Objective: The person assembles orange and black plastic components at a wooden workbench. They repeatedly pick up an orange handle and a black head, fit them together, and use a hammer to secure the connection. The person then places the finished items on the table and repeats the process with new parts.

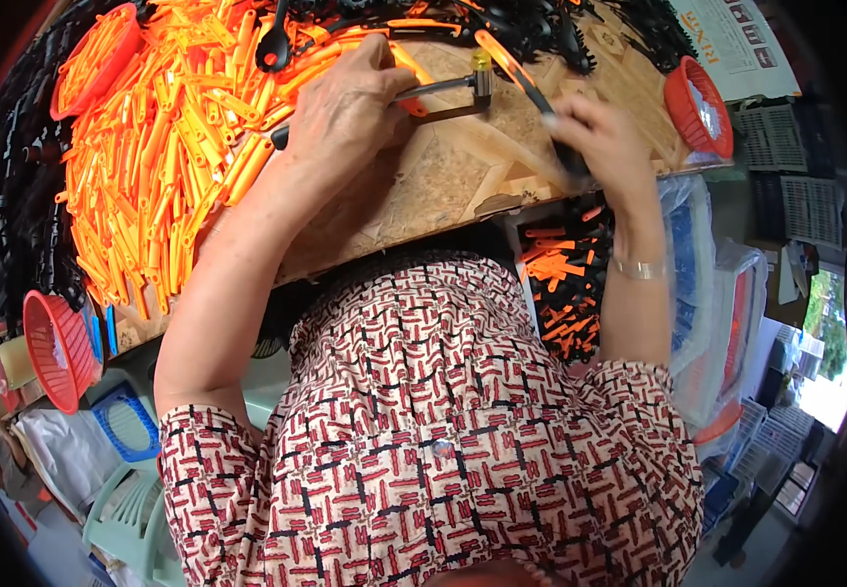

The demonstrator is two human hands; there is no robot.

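Note:
My left hand [343,106] is closed round a small hammer [448,85] above the wooden table. The hammer's dark grip end sticks out by my wrist, and its yellow-tipped metal head points right. My right hand [601,142], slightly blurred, grips a black kitchen utensil with an orange handle [503,61] that slants up to the left, close to the hammer head. The utensil's lower end is partly hidden by my hand and smeared. A large heap of orange handle pieces [183,147] lies left of my left hand. A black spoon [274,47] rests at the heap's upper edge.
Black utensils [565,39] pile along the far side of the table [394,210]. Red baskets stand at the right [680,103], far left [130,64] and near left [59,347]. Below the table edge, a box holds orange and black pieces [565,269]. Plastic-wrapped trays [692,293] stand right.

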